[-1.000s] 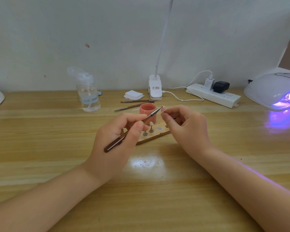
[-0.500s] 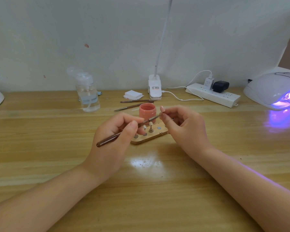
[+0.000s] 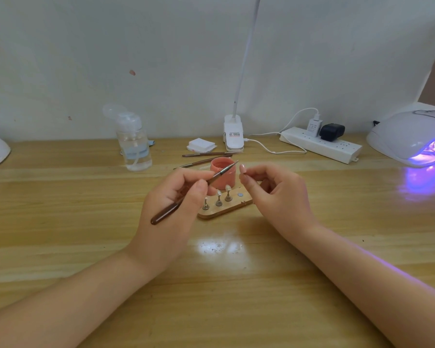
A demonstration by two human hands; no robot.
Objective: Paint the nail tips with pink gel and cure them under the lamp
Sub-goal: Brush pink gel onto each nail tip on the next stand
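One head camera looks forward and down from above the person's arms, close to the left hand (image 3: 176,197) and right hand (image 3: 274,194) in the middle. Beyond the hands it reaches the wall (image 3: 161,59); both forearms enter from the bottom edge.

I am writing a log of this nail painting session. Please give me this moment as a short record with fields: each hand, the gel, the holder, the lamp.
left hand: holds a brown brush, tip raised toward the other hand
right hand: pinches a pink nail tip
gel jar: pink, open, behind the holder
wooden holder: three stands with nail tips, one bare metal spot
curing lamp: far right, glowing purple
spare brushes: two, lying behind the jar
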